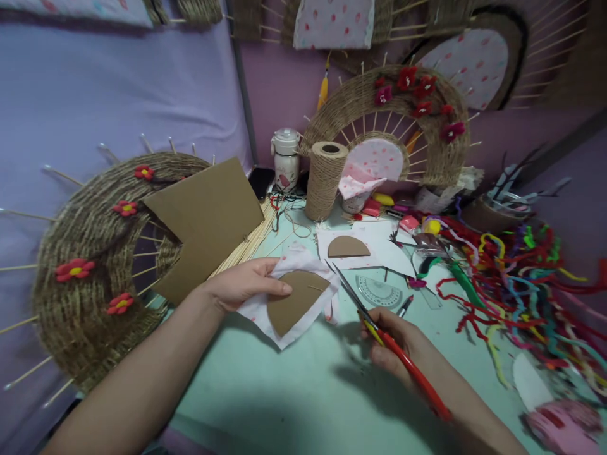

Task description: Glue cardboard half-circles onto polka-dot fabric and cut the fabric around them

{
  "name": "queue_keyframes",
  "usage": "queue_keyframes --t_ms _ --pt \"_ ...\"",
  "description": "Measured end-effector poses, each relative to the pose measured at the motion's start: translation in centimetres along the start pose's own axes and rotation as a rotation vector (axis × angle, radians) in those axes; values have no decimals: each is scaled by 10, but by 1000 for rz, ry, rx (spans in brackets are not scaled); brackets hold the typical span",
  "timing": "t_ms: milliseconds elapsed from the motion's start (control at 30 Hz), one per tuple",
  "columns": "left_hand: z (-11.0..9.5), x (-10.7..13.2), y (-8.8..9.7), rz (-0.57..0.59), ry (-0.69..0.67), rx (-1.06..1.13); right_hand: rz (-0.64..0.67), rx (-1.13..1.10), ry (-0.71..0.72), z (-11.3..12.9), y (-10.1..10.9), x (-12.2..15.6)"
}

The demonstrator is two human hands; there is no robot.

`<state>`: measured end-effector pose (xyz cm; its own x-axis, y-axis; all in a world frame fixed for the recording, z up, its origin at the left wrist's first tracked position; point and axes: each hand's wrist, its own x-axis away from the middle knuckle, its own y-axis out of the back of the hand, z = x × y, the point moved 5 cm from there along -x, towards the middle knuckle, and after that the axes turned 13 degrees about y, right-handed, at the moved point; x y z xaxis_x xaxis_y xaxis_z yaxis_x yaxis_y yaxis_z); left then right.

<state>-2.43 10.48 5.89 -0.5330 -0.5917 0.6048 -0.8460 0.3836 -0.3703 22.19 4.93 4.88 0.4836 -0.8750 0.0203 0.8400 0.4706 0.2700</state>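
My left hand (256, 282) pinches a cardboard half-disc (296, 300) together with a larger piece of white spotted fabric (281, 335) under it, thumb on top of the card. The fabric sticks out past the card's edges all round. In my right hand (393, 344) is a pair of scissors (374, 325) with red and yellow handles. Their blades point up and left, the tips close to the fabric's right edge. Just beyond, a second cardboard half-disc (348, 246) lies on another piece of spotted fabric (386, 253). A clear protractor (379, 291) rests beside the scissors.
A twine-wrapped fan arch with red flowers (71, 227) and cardboard sheets (213, 215) stand at left. A twine spool (325, 183), a white bottle (286, 161) and another flowered arch (341, 114) are at the back. Tangled coloured pipe cleaners (516, 297) cover the right side.
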Motion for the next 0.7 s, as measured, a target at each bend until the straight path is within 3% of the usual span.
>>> queue_keyframes --t_ms 333,700 --pt "1 0 -2 36 33 2 43 89 -45 -3 1 -1" --pt "3 -2 0 31 44 -2 42 44 -42 -7 1 0"
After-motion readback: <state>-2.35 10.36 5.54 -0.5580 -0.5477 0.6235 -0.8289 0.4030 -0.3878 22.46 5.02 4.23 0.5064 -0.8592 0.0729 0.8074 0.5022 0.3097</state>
